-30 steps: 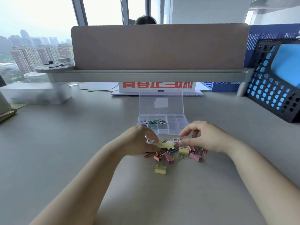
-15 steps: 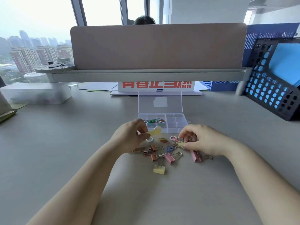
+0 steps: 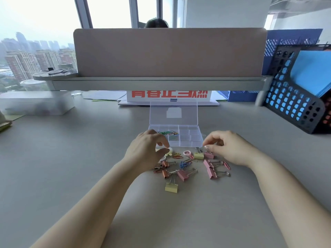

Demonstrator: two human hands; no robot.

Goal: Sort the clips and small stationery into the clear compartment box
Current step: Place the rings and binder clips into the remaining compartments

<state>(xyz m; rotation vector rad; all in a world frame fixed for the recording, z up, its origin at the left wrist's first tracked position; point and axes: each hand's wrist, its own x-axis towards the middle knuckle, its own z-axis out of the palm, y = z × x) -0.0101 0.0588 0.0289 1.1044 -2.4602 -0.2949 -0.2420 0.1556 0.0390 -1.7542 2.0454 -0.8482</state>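
Desk centre, compartment box: clear, long axis running left to right across me, lid standing open on the far side.
Back-left compartment: coloured paper clips in a tangle.
Left hand: my thumb and fingers pinch a pale yellow piece just off the box's near-left corner; it is too blurred to name.
Right hand: fingers curled, thumb and forefinger tips close together just above a pink binder clip; I cannot tell whether they hold its wire handle.
Loose pile: lies on the desk between my hands, nearer me than the box.
Yellow binder clip: nearest me, handles pointing away toward the box.
Pink pair: handles pointing right.
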